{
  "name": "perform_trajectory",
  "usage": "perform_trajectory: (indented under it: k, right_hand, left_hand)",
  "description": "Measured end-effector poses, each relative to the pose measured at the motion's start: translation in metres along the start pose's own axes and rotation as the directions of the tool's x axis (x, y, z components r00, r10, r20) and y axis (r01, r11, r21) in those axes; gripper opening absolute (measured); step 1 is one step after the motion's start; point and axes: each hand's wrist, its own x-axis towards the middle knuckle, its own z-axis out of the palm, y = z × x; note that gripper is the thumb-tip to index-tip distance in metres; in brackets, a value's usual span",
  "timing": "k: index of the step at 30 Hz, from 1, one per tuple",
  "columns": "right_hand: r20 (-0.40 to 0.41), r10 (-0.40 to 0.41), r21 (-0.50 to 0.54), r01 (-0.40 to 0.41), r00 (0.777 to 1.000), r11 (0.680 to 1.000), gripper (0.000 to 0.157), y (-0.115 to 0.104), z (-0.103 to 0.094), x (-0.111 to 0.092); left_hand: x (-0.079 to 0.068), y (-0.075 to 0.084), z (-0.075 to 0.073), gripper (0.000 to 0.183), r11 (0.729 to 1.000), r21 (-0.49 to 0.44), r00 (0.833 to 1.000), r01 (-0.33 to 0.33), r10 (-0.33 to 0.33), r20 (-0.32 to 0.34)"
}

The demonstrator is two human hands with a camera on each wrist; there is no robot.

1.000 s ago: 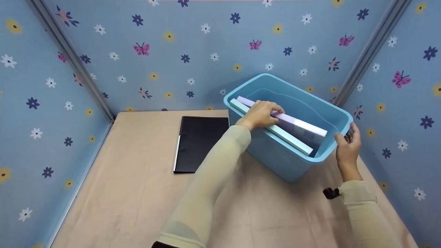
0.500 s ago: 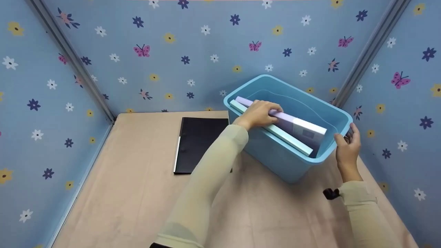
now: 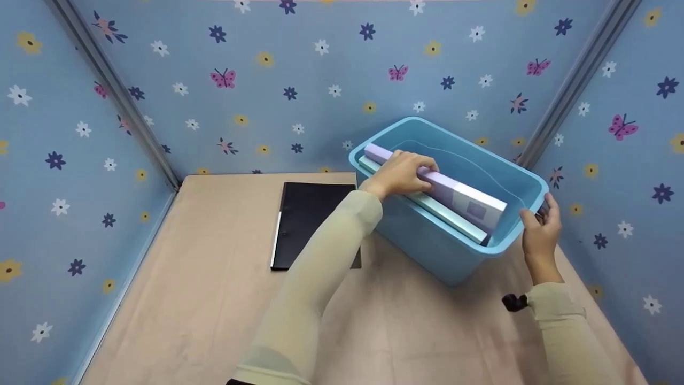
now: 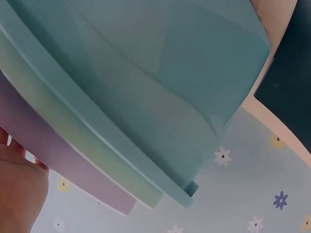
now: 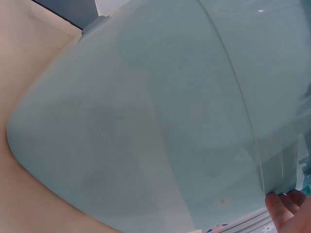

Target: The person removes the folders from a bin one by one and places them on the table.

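A light-blue plastic tub stands at the right of the table. My left hand reaches over its near rim and grips the top of a lavender binder, whose end shows a darker square label. Between that binder and the near wall leans a thinner mint-green binder. In the left wrist view, the lavender binder and the mint one stick out past the tub's rim. My right hand holds the tub's right end at the rim; only its fingertips show in the right wrist view.
A flat black folder lies on the beige tabletop left of the tub, partly under my left forearm. Blue flowered panels with grey corner posts enclose the back and sides.
My left hand has raised the lavender binder slightly, so more of its end and label shows above the mint-green one. The right hand and the tub keep their place.
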Motion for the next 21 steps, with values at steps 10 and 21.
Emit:
perform_trajectory:
  k: [10, 21]
  right_hand:
    - [-0.013, -0.005, 0.006, 0.005, 1.0, 1.0, 0.076, 0.0, 0.001, 0.0]
    - [-0.012, -0.019, 0.023, 0.02, 1.0, 1.0, 0.077, -0.001, 0.001, -0.001]
  left_hand:
    - [-0.008, 0.004, -0.01, 0.031, 1.0, 0.011, 1.0, -0.025, 0.025, 0.012]
    - [-0.017, 0.004, -0.014, 0.029, 0.995, 0.065, 0.997, -0.082, 0.082, 0.005]
